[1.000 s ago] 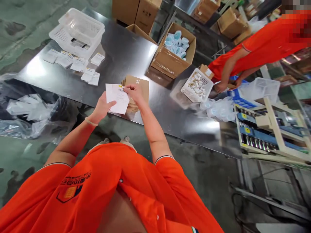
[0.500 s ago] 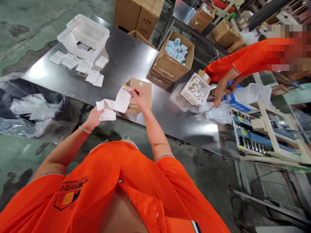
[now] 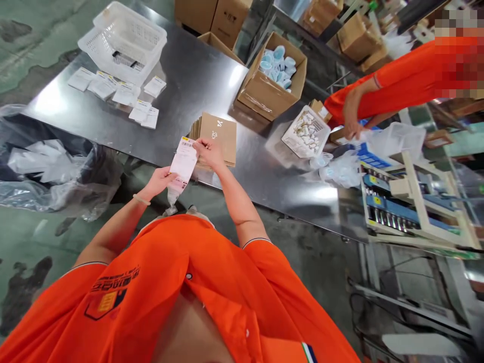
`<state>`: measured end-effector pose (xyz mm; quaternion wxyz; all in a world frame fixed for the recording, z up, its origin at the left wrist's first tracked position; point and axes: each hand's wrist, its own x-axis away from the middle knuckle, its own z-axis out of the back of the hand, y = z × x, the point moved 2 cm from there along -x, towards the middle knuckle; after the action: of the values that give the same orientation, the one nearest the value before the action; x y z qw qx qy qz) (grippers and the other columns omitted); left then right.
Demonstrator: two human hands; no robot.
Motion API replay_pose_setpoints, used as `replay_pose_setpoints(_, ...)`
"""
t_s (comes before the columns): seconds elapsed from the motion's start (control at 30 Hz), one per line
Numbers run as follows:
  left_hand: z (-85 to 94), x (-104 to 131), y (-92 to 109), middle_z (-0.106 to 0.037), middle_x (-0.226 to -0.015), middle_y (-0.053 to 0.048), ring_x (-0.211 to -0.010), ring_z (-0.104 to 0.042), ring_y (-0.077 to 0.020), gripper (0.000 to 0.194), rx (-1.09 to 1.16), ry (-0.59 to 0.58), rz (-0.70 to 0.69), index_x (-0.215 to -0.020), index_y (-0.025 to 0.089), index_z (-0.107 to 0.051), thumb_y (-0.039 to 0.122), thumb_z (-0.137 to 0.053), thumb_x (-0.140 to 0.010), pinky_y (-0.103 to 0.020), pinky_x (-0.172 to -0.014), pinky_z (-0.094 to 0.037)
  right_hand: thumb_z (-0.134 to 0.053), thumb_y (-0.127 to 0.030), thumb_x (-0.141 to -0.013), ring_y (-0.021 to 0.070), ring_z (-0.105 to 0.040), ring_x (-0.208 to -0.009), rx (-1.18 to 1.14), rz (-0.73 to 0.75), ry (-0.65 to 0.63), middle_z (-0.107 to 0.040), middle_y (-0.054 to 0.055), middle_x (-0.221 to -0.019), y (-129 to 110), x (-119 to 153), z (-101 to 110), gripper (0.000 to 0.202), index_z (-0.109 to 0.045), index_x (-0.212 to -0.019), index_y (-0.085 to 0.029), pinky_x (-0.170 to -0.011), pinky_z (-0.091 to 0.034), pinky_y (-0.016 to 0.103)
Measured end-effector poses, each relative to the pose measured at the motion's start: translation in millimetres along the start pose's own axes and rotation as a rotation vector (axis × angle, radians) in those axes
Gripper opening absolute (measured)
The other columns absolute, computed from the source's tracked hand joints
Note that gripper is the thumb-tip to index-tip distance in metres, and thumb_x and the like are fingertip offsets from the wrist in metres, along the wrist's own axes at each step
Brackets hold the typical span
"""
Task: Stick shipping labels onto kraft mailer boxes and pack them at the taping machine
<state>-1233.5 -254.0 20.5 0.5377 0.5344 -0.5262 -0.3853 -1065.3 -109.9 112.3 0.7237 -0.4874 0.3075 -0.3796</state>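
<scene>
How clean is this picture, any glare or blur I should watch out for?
Head view: white glare on the metal table, at its left end and lower right; wide-angle distortion tilts the scene; print on the label too small to read; the rack looks smeared toward the right edge; co-worker's head pixelated.

Flat cardboard stack point(image 3: 220, 135) on table point(image 3: 185, 75), left of open box point(image 3: 266, 96).

Prob. workshop, steel wkbench point(image 3: 189, 70), cardboard boxes point(image 3: 272, 80)

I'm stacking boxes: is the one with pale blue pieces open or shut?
Open: the box is uncovered on top, and pale blue pieces show inside.
</scene>
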Motion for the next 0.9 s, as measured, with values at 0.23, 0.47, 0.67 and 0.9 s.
replay_pose_setpoints(0.23, -10.0, -1, 11, -0.082, -0.083, -0.007, -0.079, -0.075, -0.0269, 0.027, -0.011, 0.083, 0.015, -0.082, 0.018, -0.082, 0.043, -0.089, -0.077, -0.037, -0.076, -0.063, -0.079, -0.050, -0.092, 0.0131, -0.053, -0.069, -0.003, -0.032, 0.070, -0.055, -0.005, -0.064, 15, -19, 18, 0.040, -0.062, -0.071, -0.021, -0.068, -0.042, 0.024)
replay_pose_setpoints(0.47, -14.0, -5, 26, -0.076, -0.071, -0.003, -0.071, -0.069, -0.0215, 0.019, -0.067, 0.264, -0.049, -0.072, 0.017, -0.080, 0.033, -0.079, -0.082, -0.031, -0.070, -0.058, -0.078, -0.045, -0.095, 0.0133, -0.051, -0.067, -0.104, -0.097, 0.173, -0.051, -0.004, -0.063, 33, -45, 40, 0.038, -0.061, -0.070, -0.021, -0.066, -0.044, 0.025)
replay_pose_setpoints(0.67, -5.0, -2, 30, -0.072, -0.067, -0.002, -0.062, -0.069, -0.0203, 0.022, 0.020, 0.262, 0.028, -0.085, 0.017, -0.080, 0.037, -0.084, -0.078, -0.031, -0.062, -0.062, -0.075, -0.051, -0.097, 0.0153, -0.054, -0.071, -0.108, -0.032, 0.209, -0.050, -0.004, -0.066, 32, -75, 70, 0.040, -0.059, -0.074, -0.023, -0.066, -0.045, 0.026)
replay_pose_setpoints(0.9, -5.7, -37, 36, -0.071, -0.064, -0.001, -0.055, -0.066, -0.0192, 0.042, 0.021, 0.213, 0.100, -0.108, 0.015, -0.083, 0.039, -0.090, -0.074, -0.027, -0.051, -0.053, -0.078, -0.042, -0.095, 0.0161, -0.061, -0.079, -0.049, 0.064, -0.084, -0.056, -0.004, -0.071, 8, -78, 28, 0.027, -0.066, -0.081, -0.022, -0.073, -0.049, 0.026)
